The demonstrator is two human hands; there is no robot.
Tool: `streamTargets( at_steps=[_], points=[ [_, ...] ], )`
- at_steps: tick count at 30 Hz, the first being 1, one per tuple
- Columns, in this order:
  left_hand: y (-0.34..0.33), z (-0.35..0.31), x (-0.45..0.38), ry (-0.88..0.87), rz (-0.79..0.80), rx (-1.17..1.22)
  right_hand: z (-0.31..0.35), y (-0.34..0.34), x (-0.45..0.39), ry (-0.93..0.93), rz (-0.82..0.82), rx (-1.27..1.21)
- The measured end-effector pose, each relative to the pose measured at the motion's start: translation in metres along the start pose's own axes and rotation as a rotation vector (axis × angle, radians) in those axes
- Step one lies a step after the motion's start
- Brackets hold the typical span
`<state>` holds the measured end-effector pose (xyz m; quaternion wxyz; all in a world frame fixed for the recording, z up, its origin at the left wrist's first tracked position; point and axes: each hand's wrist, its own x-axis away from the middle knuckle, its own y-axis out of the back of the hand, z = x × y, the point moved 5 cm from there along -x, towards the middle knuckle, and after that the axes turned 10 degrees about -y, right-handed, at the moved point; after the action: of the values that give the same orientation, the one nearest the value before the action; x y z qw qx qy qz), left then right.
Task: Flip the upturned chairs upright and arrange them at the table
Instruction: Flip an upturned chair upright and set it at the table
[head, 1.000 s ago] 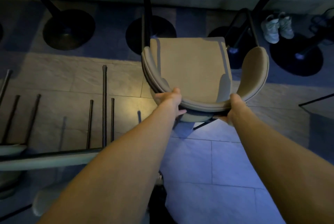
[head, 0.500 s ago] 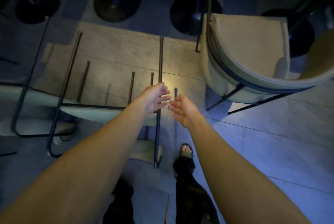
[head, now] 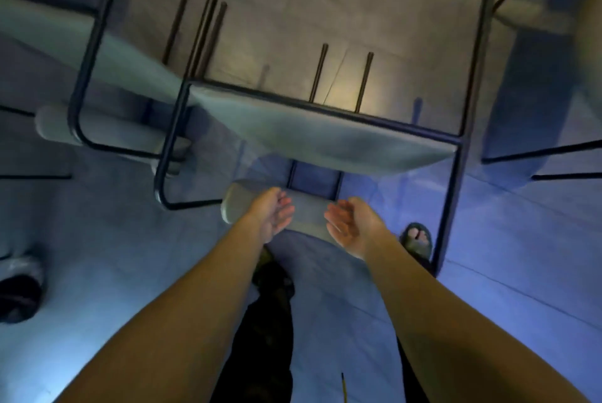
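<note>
Just above the upturned chair's backrest, left hand and right hand hang open, palms facing, gripping nothing. Backrest runs left-to-right beneath both, equally near. Seat lies just beyond, metal legs pointing away. Another upturned chair waits left, on the tiled floor, dim room.
</note>
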<state>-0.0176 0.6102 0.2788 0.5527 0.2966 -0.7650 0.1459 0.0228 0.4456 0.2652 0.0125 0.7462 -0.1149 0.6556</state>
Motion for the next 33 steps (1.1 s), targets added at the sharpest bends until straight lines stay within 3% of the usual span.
streamTargets(
  at_steps=[8, 13, 20, 27, 33],
  points=[
    [0.051, 0.085, -0.161, 0.195, -0.040, 0.147, -0.042, 0.019, -0.171, -0.173, -0.107, -0.118],
    [0.060, 0.120, -0.218, 0.230, -0.141, 0.111, -0.053, 0.027, -0.229, -0.216, -0.130, -0.124],
    [0.055, 0.181, -0.277, 0.313, -0.087, 0.209, -0.072, 0.047, -0.295, -0.232, -0.193, -0.199],
    [0.063, 0.223, -0.356, 0.232, -0.006, 0.356, -0.081, 0.046, -0.346, -0.165, -0.157, -0.295],
    [0.053, 0.205, -0.345, 0.128, -0.133, 0.419, -0.085, 0.052, -0.371, -0.110, -0.135, -0.481]
  ],
)
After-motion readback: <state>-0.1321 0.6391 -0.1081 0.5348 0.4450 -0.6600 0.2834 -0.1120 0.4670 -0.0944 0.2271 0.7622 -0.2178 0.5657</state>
